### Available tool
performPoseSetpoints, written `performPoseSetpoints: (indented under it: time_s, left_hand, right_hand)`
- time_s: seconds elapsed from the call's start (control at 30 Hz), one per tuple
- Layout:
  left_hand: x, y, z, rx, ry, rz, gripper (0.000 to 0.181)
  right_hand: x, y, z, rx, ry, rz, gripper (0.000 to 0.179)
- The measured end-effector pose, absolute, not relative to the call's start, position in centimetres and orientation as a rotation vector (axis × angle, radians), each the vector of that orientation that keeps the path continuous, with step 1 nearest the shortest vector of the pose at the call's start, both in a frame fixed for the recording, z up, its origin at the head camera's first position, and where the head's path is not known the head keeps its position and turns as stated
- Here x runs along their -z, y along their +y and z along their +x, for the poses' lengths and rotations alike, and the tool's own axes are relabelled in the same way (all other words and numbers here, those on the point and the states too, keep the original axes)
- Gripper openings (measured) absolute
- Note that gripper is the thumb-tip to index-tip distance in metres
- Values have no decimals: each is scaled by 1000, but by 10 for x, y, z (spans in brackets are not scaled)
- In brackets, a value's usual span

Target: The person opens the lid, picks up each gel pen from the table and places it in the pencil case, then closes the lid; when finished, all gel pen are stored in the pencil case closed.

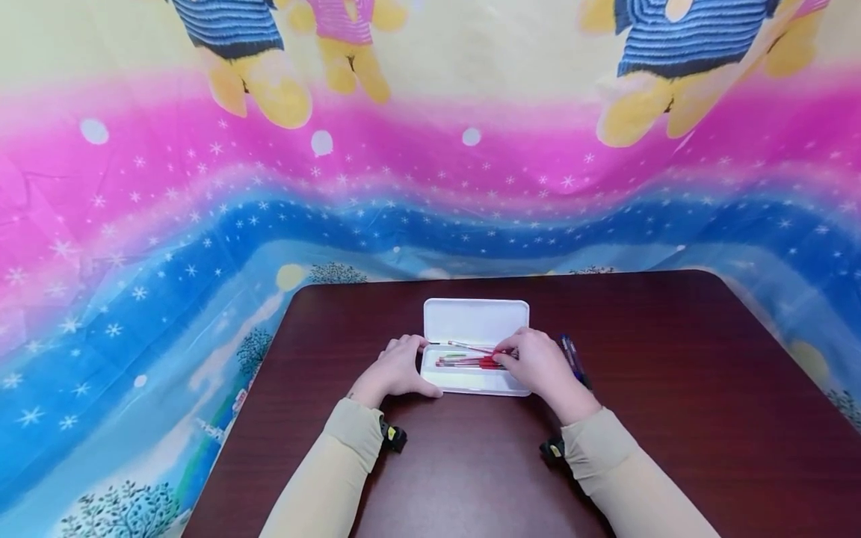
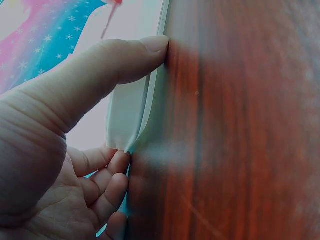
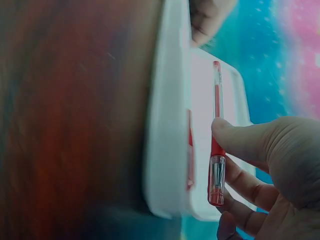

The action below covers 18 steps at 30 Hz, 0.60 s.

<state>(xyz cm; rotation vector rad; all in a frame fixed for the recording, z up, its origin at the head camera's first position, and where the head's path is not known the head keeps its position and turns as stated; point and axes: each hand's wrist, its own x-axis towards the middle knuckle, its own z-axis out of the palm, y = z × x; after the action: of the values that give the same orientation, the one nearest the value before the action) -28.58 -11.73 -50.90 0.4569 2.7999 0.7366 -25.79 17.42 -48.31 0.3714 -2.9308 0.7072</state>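
The work with the pens looks partway along. A rectangular white plastic pencil case (image 1: 474, 384) sits on the dark reddish-brown wooden surface (image 1: 484, 471), its flat white lid (image 1: 471, 320) raised at the back. Several slim clear-barrelled pens with red parts (image 1: 464, 362) already lie inside it, along with something light green too small to make out. The right hand (image 1: 543, 366) has its grip closed to a pinch, thumb against fingers, on one more capped, clear-barrelled red pen (image 3: 216, 145), which is over the case and not laid flat in it. The left hand (image 1: 395, 368) spans the left end of the case, its grip parted just enough to take that end between thumb and fingers, apparently to steady it.

What seems left is to settle the held pen, deal with the dark blue pens (image 1: 572, 359) lying on the surface beside the right hand, and lower the lid, which stands fully back.
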Motion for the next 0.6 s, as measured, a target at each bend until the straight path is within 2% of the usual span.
performPoseSetpoints:
  time_s: [0.23,0.6]
  left_hand:
    - [509,-117,-286,-736,2804,464,103]
    - [508,-118,-284,-735,2802,465,102]
  right_hand:
    - [498,162,-261,-661,-2894,458,7]
    - [502,160,-263,-635,-2889,458,11]
